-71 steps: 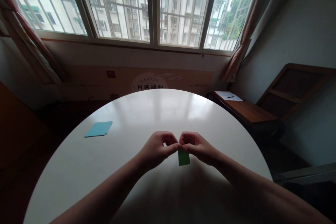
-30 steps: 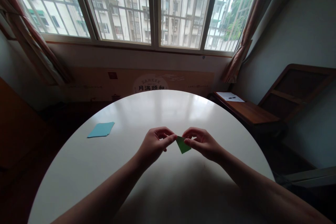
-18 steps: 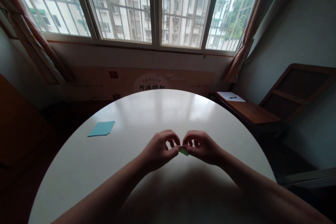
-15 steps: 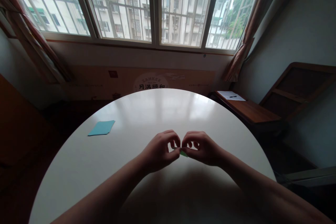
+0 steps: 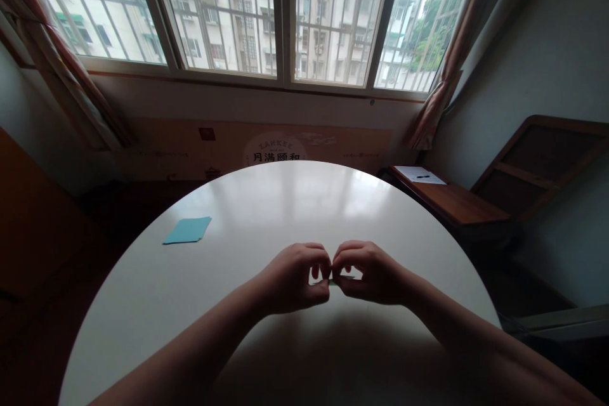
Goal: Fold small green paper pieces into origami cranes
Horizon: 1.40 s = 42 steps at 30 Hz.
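My left hand and my right hand meet over the near middle of the round white table. Thumb and fingers of each are curled together in a pinch. Between the fingertips they hold a small piece of green paper. Only a thin green sliver of it shows, and the fingers cover the rest, so its shape cannot be made out. Farther off to the left, a small stack of light blue square paper lies flat on the tabletop, apart from both hands.
Right of the table stands a brown wooden side table with a white sheet and a dark pen on it. A wooden-framed panel leans by the wall. Behind the table are a printed box and a barred window.
The fingertips have shifted slightly down, and less of the green paper shows between them. The whole view has moved a little; the blue paper stays on the table.
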### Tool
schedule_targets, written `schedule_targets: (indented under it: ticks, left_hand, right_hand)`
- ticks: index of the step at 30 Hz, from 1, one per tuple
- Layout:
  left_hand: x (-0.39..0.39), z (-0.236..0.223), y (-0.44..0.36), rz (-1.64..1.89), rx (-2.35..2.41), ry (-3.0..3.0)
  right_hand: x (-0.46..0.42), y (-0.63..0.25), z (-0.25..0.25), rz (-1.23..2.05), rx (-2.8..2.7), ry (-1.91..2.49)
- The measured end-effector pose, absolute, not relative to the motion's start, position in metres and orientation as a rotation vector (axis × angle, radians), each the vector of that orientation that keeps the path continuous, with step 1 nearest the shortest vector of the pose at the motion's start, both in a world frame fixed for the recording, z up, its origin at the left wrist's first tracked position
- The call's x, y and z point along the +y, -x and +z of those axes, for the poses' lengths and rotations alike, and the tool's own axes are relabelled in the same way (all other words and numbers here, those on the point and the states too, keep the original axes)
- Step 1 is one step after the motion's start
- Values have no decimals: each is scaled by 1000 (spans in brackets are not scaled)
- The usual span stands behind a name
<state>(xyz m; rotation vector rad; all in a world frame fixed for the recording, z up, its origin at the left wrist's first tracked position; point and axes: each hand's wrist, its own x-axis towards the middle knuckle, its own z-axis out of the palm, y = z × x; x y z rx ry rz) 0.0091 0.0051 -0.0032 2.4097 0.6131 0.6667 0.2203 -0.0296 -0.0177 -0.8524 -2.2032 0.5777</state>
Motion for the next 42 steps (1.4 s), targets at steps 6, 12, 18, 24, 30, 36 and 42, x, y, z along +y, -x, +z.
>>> schedule_targets:
  ticks: [6,12,18,24,30,36,42]
  left_hand:
    - [16,-1,0,704,618,-2430]
    - [26,1,5,854,783,-2245]
    - [15,-2,-6,723,791,-2161]
    - [18,-7,-11,760,981,-1725]
    - [23,-6,-10,695,1033,-1571]
    - [22,-8,-11,618,1013,-1647]
    - [20,-5,-13,623,1015,-1578]
  right_hand:
    - [-26,-233,-16,571,-2163,904]
    - [-17,-242,-18,631,-2006,1016]
    - [-19,-232,-23,865,-1942,1060]
    - [-15,-227,-24,1023,-1727,993]
    - [-10,-226,-33,1210,-1493,1031]
    - [-13,-219,-30,1304,-1443,1071]
    - [-13,-217,-34,1306,-1494,1052]
